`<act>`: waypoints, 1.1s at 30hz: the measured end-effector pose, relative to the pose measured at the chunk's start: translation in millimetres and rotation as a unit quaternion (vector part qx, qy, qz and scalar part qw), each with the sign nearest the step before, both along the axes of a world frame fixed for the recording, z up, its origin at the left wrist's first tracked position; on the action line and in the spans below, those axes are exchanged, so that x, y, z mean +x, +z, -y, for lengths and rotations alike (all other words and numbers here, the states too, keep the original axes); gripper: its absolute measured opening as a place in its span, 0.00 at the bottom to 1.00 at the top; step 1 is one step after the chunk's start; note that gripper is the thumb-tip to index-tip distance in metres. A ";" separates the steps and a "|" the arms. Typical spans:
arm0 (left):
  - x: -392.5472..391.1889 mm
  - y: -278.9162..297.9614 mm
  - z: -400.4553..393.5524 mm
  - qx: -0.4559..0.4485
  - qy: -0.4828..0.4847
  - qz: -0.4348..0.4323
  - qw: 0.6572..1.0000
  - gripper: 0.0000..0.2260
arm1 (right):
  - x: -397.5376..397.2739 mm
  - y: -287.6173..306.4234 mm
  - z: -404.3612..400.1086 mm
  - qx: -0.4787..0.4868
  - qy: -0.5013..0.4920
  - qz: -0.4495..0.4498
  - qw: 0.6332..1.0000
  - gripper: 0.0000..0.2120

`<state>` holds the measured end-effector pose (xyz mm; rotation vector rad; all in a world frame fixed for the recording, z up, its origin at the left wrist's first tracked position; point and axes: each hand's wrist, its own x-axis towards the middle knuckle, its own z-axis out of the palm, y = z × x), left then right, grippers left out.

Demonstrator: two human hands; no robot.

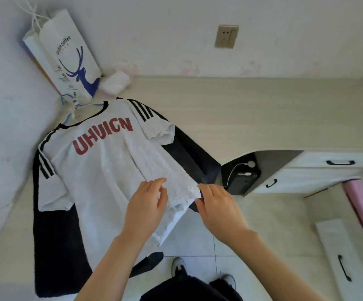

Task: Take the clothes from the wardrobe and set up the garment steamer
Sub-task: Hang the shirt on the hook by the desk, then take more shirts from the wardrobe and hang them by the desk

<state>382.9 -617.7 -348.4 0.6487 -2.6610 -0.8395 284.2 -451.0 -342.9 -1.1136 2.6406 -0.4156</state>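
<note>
T-shirt (111, 166), white with red "UHUICN" lettering and black shoulder stripes, lies flat on a dark towel (54, 246) spread over the counter (252, 118). Left hand (148, 205) rests on the hem, fingers loosely curled, not clamped. Right hand (217, 205) pinches the hem corner at the counter edge. Hanger (72, 109) sits in the collar. Farther back, a paper coffee bag (67, 59) leans in the wall corner; wall socket (226, 36) above.

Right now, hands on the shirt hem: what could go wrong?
1. The white T-shirt and the dark towel under it overhang the desk edge; tugging the hem with the left hand and right hand may slide both off.
2. The hanger in the collar could snag the paper bag.
</note>
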 end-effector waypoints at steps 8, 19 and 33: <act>-34.8 -6.1 -99.3 -0.020 -0.152 0.033 0.988 0.10 | 21.2 -5.1 -115.1 0.002 -0.136 -0.029 0.990 0.16; -43.5 -22.3 -323.4 -0.035 -0.379 0.035 0.924 0.12 | 84.7 -20.5 -338.4 0.012 -0.342 -0.030 0.939 0.16; -25.3 -37.1 -574.8 -0.109 -0.570 0.041 0.814 0.14 | 166.2 -32.3 -576.4 0.016 -0.537 -0.025 0.843 0.16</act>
